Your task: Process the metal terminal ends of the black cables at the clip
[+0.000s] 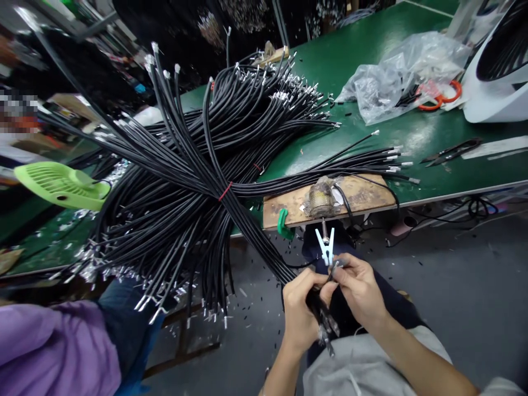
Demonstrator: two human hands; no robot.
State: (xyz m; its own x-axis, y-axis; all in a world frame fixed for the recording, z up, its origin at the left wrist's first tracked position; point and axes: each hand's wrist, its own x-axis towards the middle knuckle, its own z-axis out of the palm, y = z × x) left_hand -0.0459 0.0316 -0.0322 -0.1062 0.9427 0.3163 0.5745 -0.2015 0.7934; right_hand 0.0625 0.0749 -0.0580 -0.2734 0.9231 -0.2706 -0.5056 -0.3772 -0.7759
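My left hand [303,308] is closed around the end of a bundle of black cables [256,236], with stripped tips hanging below the palm. Thumb and fingers of my right hand [358,289] pinch the stripped end of one cable beside the left thumb. Just above the fingertips, a light-blue clothespin [325,246] sits on a metal shaft. That shaft sticks out of a small motor [320,199] wrapped in clear material on a wooden board [371,192]. A red tie [225,191] binds the bundle farther up.
A big heap of black cables [165,220] covers the left of the green table [429,132]. A green clamp [284,224] grips the board's edge. Plastic bags [379,82], orange-handled scissors [451,92], snips [454,152] and a white fan [490,93] lie right. A person in a purple sleeve [58,349] sits left.
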